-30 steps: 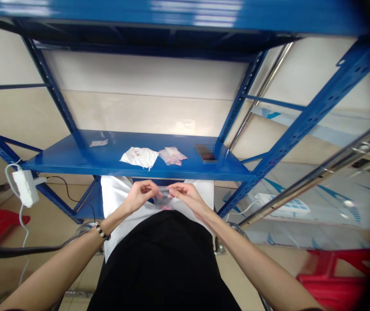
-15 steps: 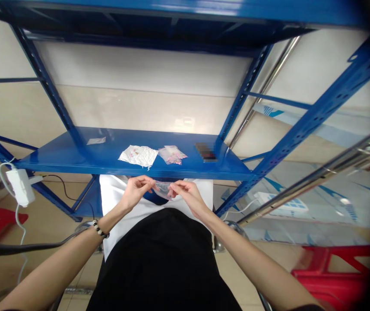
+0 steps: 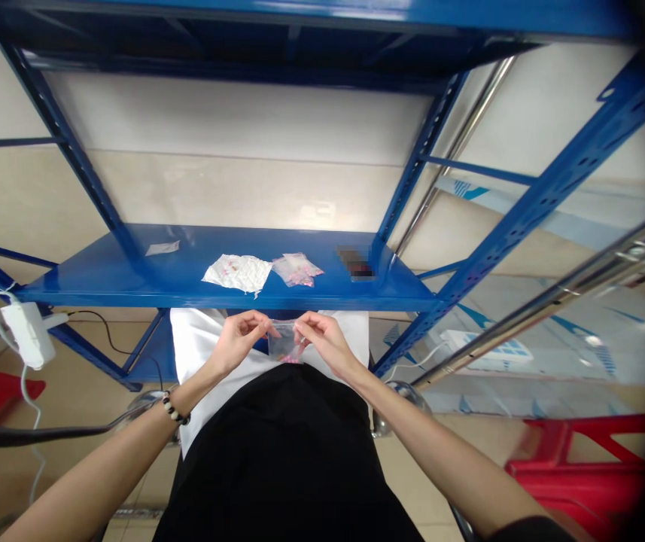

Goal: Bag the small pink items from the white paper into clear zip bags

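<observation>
Just in front of the shelf edge, a small clear plastic bag (image 3: 284, 342) hangs between my two hands, with small pink bits at its bottom. My left hand (image 3: 246, 333) pinches the bag's upper left corner between thumb and fingers. At the upper right corner, my right hand (image 3: 319, 335) holds it in a like pinch. Beyond the hands, a crumpled white cloth or drawstring pouch (image 3: 237, 272) lies on the blue shelf (image 3: 101, 278), with small pinkish pieces on top. Beside it are clear bags (image 3: 298, 269) with pink bits inside.
A white slip or packet (image 3: 162, 248) lies at the shelf's left. A blurred-out dark object (image 3: 356, 263) is at its right. Blue uprights frame both sides. A white power strip (image 3: 29, 335) hangs at left. Red stools (image 3: 576, 474) stand on either side.
The bag was tilted and flattened between my hands; now it hangs down, its pink contents showing at the bottom. Both hands stay close to where they were, and the view has shifted slightly.
</observation>
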A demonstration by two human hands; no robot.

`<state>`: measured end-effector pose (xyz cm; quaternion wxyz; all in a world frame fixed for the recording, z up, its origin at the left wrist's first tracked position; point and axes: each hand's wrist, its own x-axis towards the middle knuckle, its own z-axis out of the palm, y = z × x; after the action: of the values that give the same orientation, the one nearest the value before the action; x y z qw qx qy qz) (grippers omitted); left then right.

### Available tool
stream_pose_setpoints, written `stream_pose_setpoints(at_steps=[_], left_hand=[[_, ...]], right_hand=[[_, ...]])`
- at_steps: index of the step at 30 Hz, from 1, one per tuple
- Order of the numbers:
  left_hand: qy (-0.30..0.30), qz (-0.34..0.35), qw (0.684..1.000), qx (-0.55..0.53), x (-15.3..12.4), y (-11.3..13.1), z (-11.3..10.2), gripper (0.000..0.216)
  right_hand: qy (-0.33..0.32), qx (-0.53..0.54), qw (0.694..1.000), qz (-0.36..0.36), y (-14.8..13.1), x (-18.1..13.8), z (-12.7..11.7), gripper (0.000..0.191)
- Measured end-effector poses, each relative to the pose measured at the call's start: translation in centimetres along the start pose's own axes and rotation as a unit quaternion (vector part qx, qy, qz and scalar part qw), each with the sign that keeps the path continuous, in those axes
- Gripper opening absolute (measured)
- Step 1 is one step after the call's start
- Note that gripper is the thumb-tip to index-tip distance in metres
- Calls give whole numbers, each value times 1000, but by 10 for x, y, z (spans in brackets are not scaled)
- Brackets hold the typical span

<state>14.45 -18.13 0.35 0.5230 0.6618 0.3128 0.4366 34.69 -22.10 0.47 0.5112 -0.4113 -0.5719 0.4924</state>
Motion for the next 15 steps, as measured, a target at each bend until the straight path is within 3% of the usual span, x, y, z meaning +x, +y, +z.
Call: stream_pose_setpoints(at_steps=[7,15], left_hand=[[-46,-5,998,-35,-24,4,12,26],[-66,11,998,-9,-15,5,7,27]], right_hand=[[-66,-56,996,-22,-7,-16,14,27],[-62,-55,996,-12,-8,-12,8,28]])
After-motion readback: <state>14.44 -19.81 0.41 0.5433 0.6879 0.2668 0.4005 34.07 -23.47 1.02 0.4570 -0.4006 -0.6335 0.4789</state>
